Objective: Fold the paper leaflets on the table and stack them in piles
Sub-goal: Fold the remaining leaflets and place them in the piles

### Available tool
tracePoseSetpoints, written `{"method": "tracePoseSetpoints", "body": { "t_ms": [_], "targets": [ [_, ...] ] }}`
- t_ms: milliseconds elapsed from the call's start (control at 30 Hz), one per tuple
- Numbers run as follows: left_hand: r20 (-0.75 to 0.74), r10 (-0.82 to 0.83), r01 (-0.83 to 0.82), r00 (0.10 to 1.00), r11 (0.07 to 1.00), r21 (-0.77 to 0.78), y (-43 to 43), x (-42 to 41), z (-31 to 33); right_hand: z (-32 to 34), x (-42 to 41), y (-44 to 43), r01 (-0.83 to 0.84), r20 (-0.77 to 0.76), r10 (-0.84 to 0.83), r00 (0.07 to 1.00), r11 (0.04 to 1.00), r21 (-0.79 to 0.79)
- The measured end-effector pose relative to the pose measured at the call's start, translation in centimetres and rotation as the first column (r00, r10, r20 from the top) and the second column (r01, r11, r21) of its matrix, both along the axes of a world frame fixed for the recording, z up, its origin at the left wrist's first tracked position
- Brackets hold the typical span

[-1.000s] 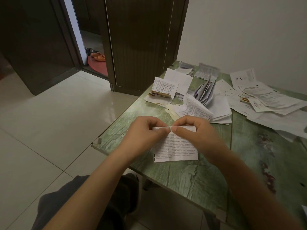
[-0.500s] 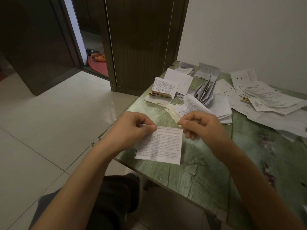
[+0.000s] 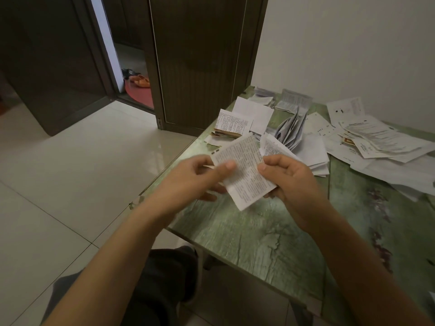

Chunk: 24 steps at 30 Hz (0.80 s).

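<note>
A white printed leaflet point(image 3: 244, 170) is held tilted above the green table point(image 3: 259, 238), its long side running from upper left to lower right. My left hand point(image 3: 200, 177) pinches its left edge, thumb on top. My right hand point(image 3: 289, 182) grips its right edge with curled fingers. Behind it lie a small pile of folded leaflets point(image 3: 231, 125), a fanned bundle of folded sheets point(image 3: 292, 130) and flat unfolded sheets point(image 3: 376, 140) at the back right.
The table's left edge and near corner point(image 3: 134, 203) border a pale tiled floor point(image 3: 58, 184). A dark door point(image 3: 195, 62) stands behind the table. My dark-clothed knee point(image 3: 164, 278) sits under the table's front edge. A white wall runs along the right.
The leaflet was pressed flat on the table under both hands; now it is lifted off the surface and turned at an angle, with my hands apart on its two sides.
</note>
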<state>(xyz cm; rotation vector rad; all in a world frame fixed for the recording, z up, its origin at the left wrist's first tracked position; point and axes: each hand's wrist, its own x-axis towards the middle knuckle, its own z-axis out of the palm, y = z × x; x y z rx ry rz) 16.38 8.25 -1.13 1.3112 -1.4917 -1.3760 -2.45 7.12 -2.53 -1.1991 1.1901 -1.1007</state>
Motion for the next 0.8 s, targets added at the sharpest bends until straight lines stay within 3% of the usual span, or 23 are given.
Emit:
{"method": "tracePoseSetpoints", "body": {
  "t_ms": [67, 233, 467, 567, 800],
  "targets": [
    [0.029, -0.059, 0.059, 0.998, 0.998, -0.014, 0.4, -1.3, -0.5, -0.1, 0.2, 0.0, 0.027, 0.019, -0.027, 0.999, 1.000, 0.008],
    [-0.001, 0.102, -0.102, 0.995, 0.993, -0.066, 0.2, -2.7, -0.9, -0.3, 0.3, -0.1, -0.020, -0.013, 0.020, 1.000, 1.000, 0.011],
    [-0.190, 0.219, -0.197, 0.957, 0.972, 0.129, 0.0, -2.8, -0.2, -0.2, 0.1, 0.0, -0.046, 0.028, 0.045, 0.999, 0.999, 0.004],
    [-0.283, 0.265, -0.191, 0.922, 0.946, 0.263, -0.2, -2.7, -0.2, -0.3, -0.1, -0.2, -0.054, -0.036, 0.053, 0.998, 0.998, -0.019],
    [-0.059, 0.319, -0.313, 0.946, 0.945, 0.098, -0.7, -3.0, -1.4, -0.6, 0.4, 0.1, -0.134, -0.132, 0.123, 0.984, 0.988, -0.076]
  ]
}}
